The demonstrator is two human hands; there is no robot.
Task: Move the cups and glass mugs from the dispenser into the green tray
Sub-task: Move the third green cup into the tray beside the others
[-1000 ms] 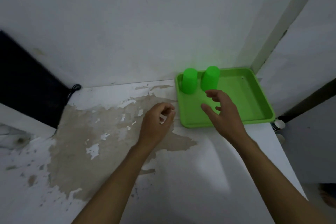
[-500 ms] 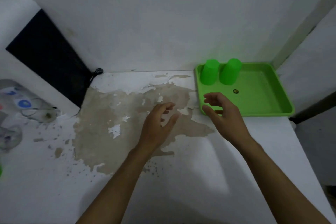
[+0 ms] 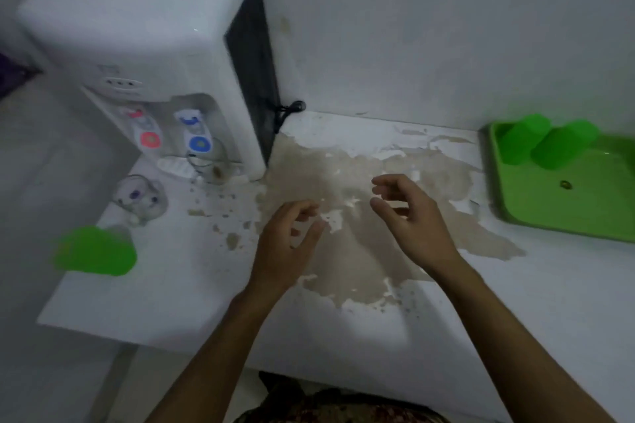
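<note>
The green tray (image 3: 563, 213) lies at the right edge of the counter with two upside-down green cups (image 3: 522, 139) (image 3: 563, 144) in its far left corner. A white water dispenser (image 3: 137, 55) stands at the left. One glass mug (image 3: 209, 163) sits under its blue tap, another glass mug (image 3: 141, 201) with purple print stands in front, and a green cup (image 3: 94, 251) is near the counter's left edge. My left hand (image 3: 288, 247) and my right hand (image 3: 412, 220) hover empty over the middle of the counter, fingers apart.
The white counter (image 3: 343, 302) has a large patch of peeled, brownish surface in its middle. A black power cord (image 3: 287, 110) hangs behind the dispenser against the white wall. The counter's front edge runs just below my forearms.
The view has swung left, bringing the dispenser, glass mugs and a third green cup into sight. Both hands have drawn away from the tray toward the counter's middle, still empty.
</note>
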